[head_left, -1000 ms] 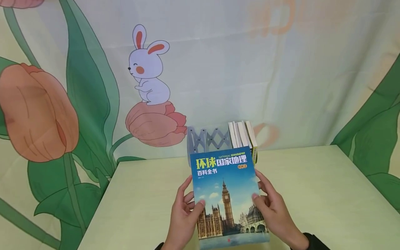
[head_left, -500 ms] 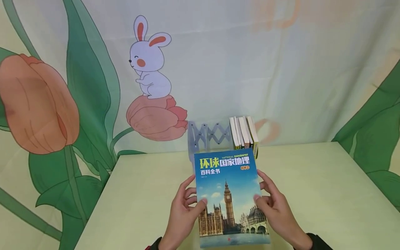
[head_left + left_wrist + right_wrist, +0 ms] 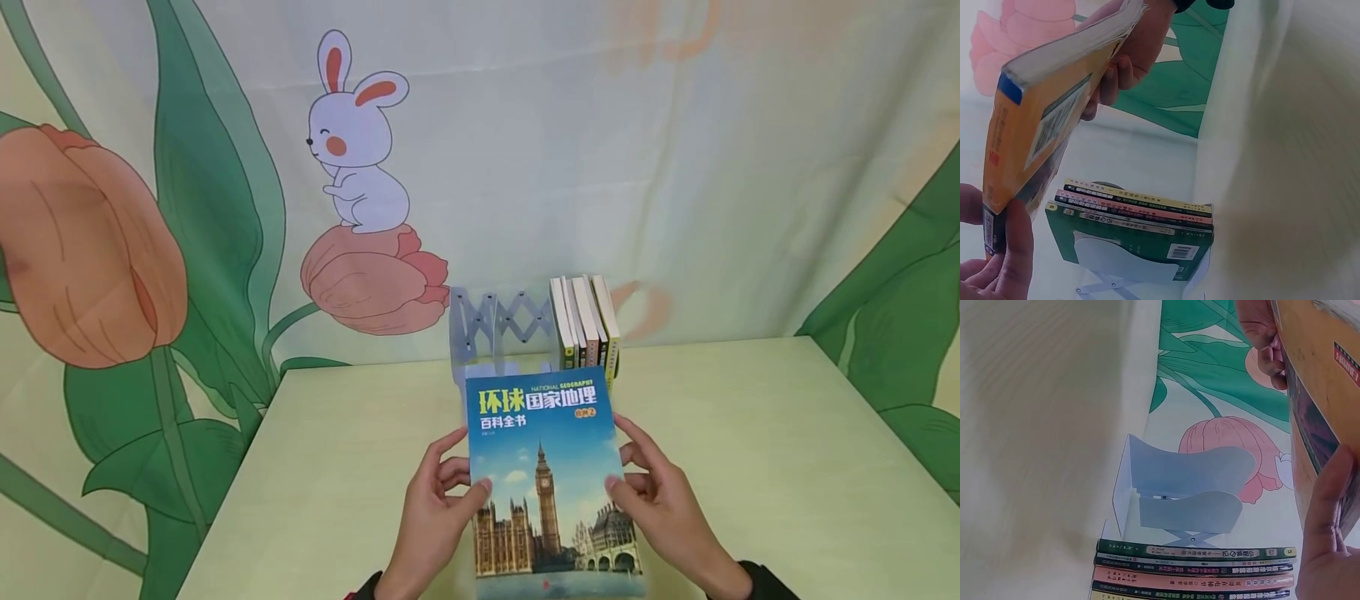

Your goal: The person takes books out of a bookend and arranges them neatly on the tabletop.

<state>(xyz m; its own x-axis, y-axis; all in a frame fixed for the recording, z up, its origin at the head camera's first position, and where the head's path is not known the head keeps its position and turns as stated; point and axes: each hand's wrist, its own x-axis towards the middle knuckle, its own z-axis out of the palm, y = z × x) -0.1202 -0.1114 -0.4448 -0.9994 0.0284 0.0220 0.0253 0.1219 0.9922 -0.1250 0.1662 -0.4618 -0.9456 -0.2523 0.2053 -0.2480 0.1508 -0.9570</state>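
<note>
Both of my hands hold a thick blue-covered book (image 3: 551,475) upright, its clock-tower cover facing me in the head view. My left hand (image 3: 433,517) grips its left edge, thumb on the front cover and fingers behind. On the opposite edge my right hand (image 3: 666,512) holds it the same way. The wrist views reveal an orange back cover (image 3: 1319,381), and the left wrist view also shows a barcode. Behind the book stands a grey-blue expandable bookend rack (image 3: 472,329), its lower part partly hidden by the book.
Several thin books (image 3: 585,321) stand side by side at the rack's right end, spines outward. The pale table (image 3: 337,467) reaches back to a hanging cloth (image 3: 525,150) printed with a rabbit and tulips.
The head view has tilted down slightly, so the backdrop and rack sit higher. The book has dropped a little relative to the rack, showing more of it. Both hands keep their hold.
</note>
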